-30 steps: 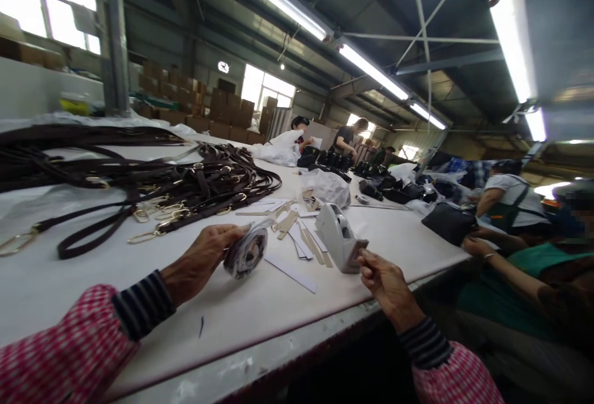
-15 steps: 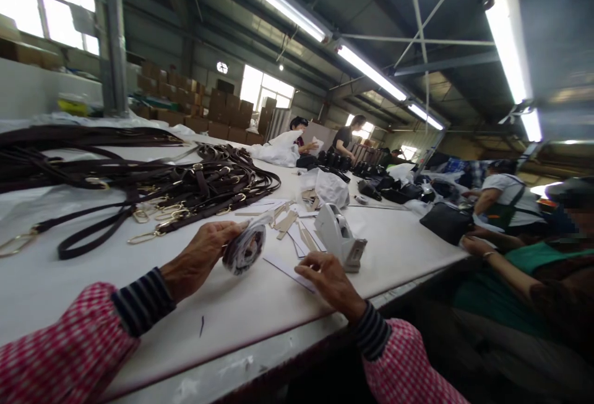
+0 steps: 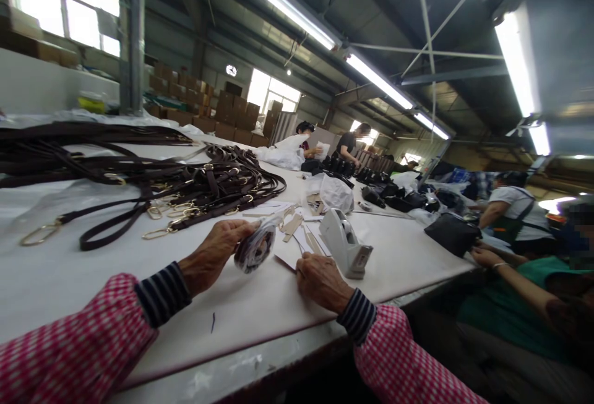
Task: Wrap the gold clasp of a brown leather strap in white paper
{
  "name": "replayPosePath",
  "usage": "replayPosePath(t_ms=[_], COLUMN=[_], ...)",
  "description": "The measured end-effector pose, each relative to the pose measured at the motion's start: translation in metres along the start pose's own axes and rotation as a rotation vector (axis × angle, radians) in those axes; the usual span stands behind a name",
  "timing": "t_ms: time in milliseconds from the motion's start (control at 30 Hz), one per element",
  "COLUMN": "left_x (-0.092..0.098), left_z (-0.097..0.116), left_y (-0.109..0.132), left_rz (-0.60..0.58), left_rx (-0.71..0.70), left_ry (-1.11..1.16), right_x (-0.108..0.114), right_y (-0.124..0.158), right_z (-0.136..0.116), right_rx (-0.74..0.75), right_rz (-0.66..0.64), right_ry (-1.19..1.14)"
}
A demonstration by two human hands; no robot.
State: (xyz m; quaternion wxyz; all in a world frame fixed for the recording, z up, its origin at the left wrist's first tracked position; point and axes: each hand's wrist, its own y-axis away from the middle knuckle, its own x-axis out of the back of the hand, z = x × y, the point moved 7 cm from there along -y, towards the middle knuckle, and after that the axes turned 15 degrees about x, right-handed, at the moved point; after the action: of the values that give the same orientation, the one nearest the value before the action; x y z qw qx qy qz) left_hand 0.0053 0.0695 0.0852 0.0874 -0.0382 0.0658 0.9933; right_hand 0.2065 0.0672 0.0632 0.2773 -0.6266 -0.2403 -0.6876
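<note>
My left hand (image 3: 216, 255) pinches the top of a coiled dark strap (image 3: 253, 249) wrapped in clear plastic, holding it just above the table. With fingers curled together, my right hand (image 3: 322, 280) is closed on a white card strip (image 3: 285, 254) at the table top; the hand covers much of the strip. Beside my right hand stands a light grey tape dispenser (image 3: 343, 243). Loose beige and white card strips (image 3: 293, 226) lie behind the wrapped coil and left of the dispenser.
Many dark straps with gold-coloured clips (image 3: 208, 184) spread over the left of the white table (image 3: 185, 336). Crumpled clear plastic (image 3: 336, 192) and black bags (image 3: 387, 197) lie farther back. A co-worker in green (image 3: 524, 286) holds a black bag (image 3: 450, 234) at the right edge.
My right hand has moved left over the white card strip, and its fingers have curled in on it. My left hand keeps its hold on the wrapped coil. The view has shifted slightly.
</note>
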Motion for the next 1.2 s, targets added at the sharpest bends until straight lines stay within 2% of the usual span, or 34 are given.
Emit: replayPosePath(t_ms=[200,567,767,1200], left_x=[-0.003,-0.001,-0.001,-0.002], left_z=[0.002,-0.007,-0.015,-0.015], left_y=[0.004,-0.001,-0.005,-0.005], left_rz=[-0.005,0.010,-0.003,0.012], left_rx=[0.002,0.035,0.063,0.062], left_ry=[-0.028,-0.022,-0.016,-0.018], right_x=[0.002,0.000,-0.003,0.001], right_y=[0.000,0.006,0.010,0.005], right_z=[0.005,0.024,0.023,0.026], right_rx=[-0.010,0.002,0.004,0.081], right_rz=[0.065,0.211,0.249,0.264], right_ry=[-0.106,-0.465,-0.514,-0.593])
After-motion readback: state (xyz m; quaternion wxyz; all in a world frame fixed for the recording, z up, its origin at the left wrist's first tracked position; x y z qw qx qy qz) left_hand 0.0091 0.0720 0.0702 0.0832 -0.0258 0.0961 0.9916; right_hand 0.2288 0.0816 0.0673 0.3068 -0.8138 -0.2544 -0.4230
